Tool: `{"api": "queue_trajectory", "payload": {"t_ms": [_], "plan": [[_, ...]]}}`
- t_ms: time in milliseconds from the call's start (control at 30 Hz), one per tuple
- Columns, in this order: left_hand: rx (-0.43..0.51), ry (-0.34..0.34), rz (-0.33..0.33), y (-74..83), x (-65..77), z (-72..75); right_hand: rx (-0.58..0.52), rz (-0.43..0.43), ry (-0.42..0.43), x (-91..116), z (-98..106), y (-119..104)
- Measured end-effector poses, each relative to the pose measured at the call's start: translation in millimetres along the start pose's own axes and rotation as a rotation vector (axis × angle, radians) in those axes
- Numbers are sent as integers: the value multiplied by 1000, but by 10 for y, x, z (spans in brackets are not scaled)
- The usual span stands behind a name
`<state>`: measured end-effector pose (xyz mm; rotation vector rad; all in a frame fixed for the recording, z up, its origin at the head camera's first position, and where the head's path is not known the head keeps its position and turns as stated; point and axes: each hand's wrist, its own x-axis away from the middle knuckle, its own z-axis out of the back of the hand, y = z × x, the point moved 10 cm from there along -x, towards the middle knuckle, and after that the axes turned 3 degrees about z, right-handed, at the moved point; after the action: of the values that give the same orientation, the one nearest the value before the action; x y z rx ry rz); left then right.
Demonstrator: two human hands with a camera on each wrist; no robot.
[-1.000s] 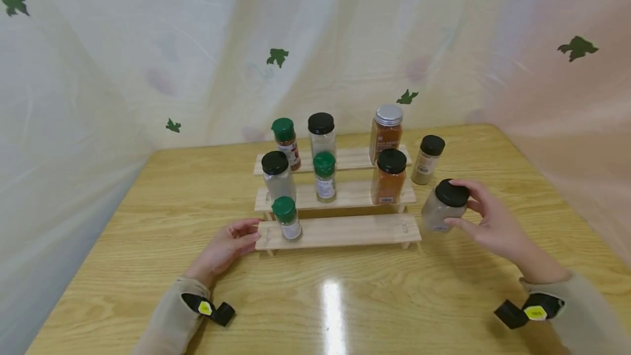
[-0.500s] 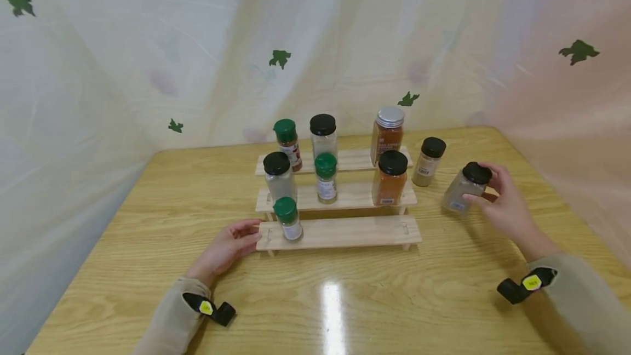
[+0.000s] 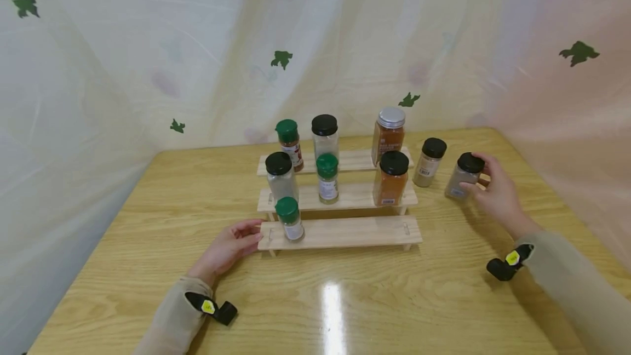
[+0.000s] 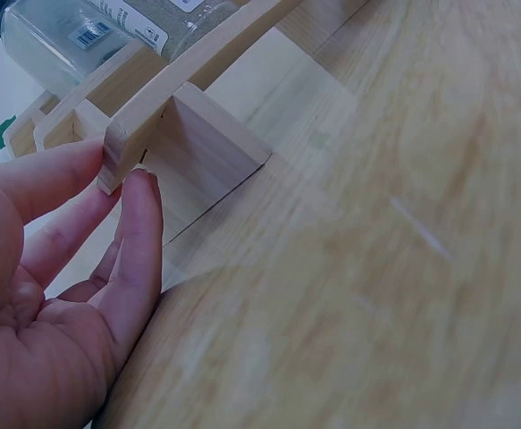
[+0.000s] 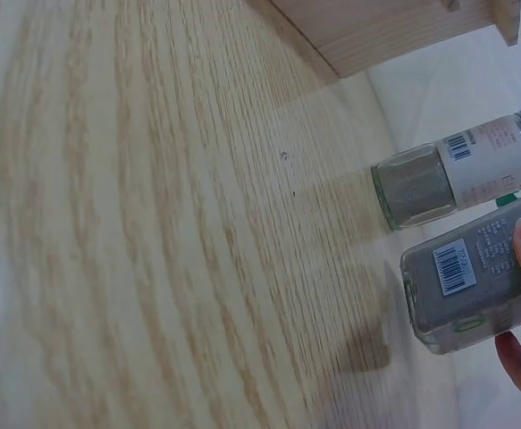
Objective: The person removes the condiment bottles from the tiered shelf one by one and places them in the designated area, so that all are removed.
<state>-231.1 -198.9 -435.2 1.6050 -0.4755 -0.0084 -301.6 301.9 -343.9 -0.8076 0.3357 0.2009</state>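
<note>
My right hand (image 3: 500, 196) grips a square spice jar (image 3: 463, 179) with a black lid and grey-brown powder, thumb on one side and fingers on the other. In the right wrist view this jar (image 5: 466, 277) shows its barcode label, its base close over the table. A slimmer black-lidded spice jar (image 3: 428, 167) stands just left of it. At the left end of the three-tier wooden spice rack (image 3: 350, 232), my left hand (image 3: 224, 251) pinches the lowest shelf's end. The left wrist view shows the thumb and fingertips at that board's corner (image 4: 121, 152).
A green-capped jar (image 3: 291, 223) stands on the lowest shelf. The middle tier holds a black-lidded jar (image 3: 282, 179), a green-capped jar (image 3: 328, 182) and an orange-filled jar (image 3: 391, 185). More jars, one silver-lidded (image 3: 389, 138), stand on the top tier. A patterned curtain (image 3: 315, 32) hangs behind.
My right hand has carried the square spice jar rightward and back, away from the rack, to beside the slimmer jar. My left hand keeps its place at the rack's end.
</note>
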Motion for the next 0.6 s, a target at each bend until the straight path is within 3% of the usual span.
{"api": "queue_trajectory", "payload": {"t_ms": [600], "plan": [[0,13,15,8,5,4,-24,20,-63,-139,-91,138]]}}
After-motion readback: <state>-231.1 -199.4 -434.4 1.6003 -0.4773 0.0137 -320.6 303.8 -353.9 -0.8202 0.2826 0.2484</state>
